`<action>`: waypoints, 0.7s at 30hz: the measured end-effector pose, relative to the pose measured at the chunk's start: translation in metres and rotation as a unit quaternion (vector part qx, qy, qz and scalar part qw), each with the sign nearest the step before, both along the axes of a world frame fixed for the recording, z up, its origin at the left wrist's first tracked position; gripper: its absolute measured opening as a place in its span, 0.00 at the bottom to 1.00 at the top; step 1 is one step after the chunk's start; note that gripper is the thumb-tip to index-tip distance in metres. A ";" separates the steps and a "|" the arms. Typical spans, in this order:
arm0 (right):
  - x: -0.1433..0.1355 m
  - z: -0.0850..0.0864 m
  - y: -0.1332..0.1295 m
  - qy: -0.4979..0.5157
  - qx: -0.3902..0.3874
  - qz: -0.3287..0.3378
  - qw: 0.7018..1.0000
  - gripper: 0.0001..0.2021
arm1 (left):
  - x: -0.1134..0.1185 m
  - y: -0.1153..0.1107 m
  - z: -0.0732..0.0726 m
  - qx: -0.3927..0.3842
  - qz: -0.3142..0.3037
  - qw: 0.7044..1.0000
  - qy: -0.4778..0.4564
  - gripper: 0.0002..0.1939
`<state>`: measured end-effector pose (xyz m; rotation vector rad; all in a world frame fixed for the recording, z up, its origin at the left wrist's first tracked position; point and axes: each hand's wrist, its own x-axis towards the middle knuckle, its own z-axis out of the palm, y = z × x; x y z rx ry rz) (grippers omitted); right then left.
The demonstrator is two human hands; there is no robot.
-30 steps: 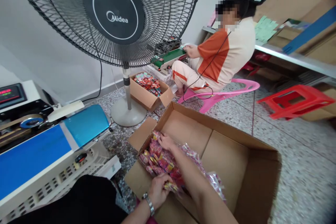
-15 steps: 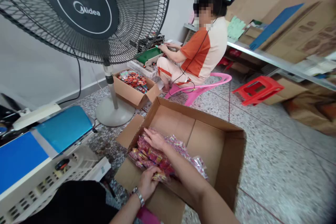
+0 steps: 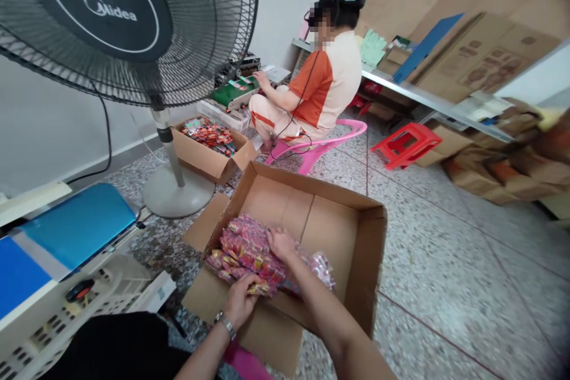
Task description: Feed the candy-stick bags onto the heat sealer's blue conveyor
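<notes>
A heap of small pink and yellow plastic packets lies along the left side of a large open cardboard box. At the near edge of the heap, my left hand, with a metal watch on its wrist, is closed on a packet. My right hand reaches across into the box and rests on the heap's right side, its fingers bent but apart and partly hidden. Clear-looking packets lie beyond my right forearm.
A standing fan rises at left beside a blue conveyor belt. Behind it stands a smaller box of red packets. A co-worker sits on a pink chair at a green belt. A red stool stands right.
My right hand has moved from the heap's far left part toward its right side. My left hand stays at the near edge. The whole view has shifted, with surroundings now further left.
</notes>
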<state>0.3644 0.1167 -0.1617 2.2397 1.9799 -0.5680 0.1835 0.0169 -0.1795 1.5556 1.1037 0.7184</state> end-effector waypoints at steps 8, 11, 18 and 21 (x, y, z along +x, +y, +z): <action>0.034 0.027 -0.025 0.003 0.028 -0.068 0.997 0.21 | -0.001 -0.002 -0.009 -0.005 -0.015 1.000 0.002 0.07; 0.074 0.038 -0.064 -0.061 0.019 -0.198 0.978 0.24 | 0.000 -0.002 -0.009 -0.010 -0.011 1.000 0.001 0.06; 0.059 0.014 -0.080 -0.037 0.005 -0.217 0.975 0.20 | -0.001 0.000 -0.001 -0.016 0.000 1.000 -0.005 0.07; 0.054 0.014 -0.077 -0.018 0.023 -0.208 0.978 0.20 | -0.003 0.001 0.002 -0.019 -0.001 1.000 -0.015 0.09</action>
